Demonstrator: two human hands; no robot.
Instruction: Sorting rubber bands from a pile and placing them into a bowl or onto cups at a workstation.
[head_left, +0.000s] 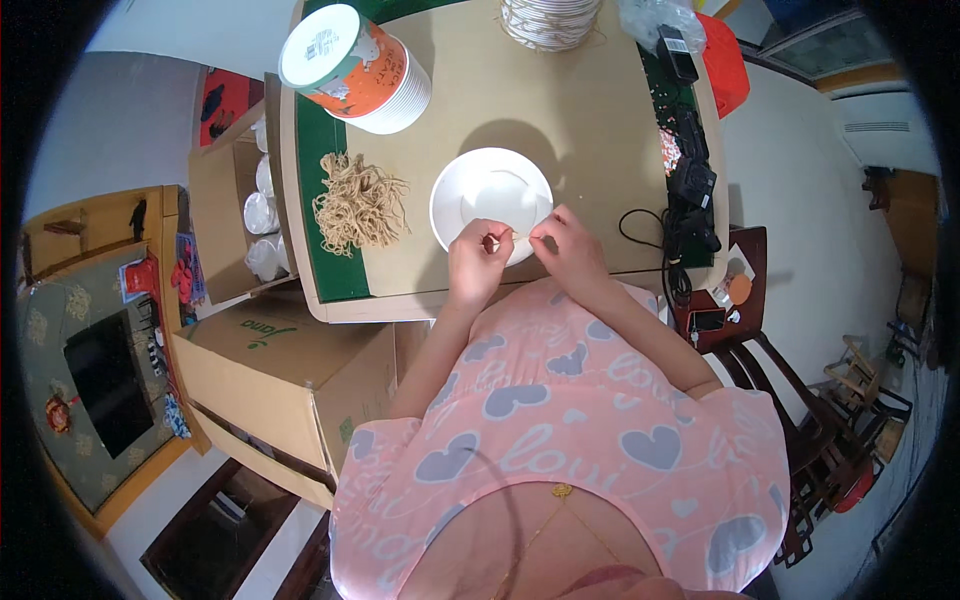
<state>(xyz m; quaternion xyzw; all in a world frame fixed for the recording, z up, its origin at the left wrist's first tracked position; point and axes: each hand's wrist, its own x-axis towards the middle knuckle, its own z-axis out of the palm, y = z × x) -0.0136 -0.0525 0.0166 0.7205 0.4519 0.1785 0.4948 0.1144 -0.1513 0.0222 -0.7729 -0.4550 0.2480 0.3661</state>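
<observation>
A white paper bowl (490, 187) sits at the near edge of the table, in front of me. Over its near rim my left hand (478, 264) and my right hand (574, 258) meet, thumb and fingers of each pinched together. Between the fingertips a short bit of thin tan cord (518, 237) shows; most of it is hidden by the fingers. Whether the cord passes through the bowl's rim I cannot tell. To the left of the bowl lies a loose, tangled heap of tan cords (358, 203).
Stacked paper tubs (372, 75), orange and white, stand at the far left; white bowls with cords (552, 20) are stacked at the far middle. Black power adapters and cables (692, 185) line the right edge. Cardboard boxes (290, 350) stand left of the table.
</observation>
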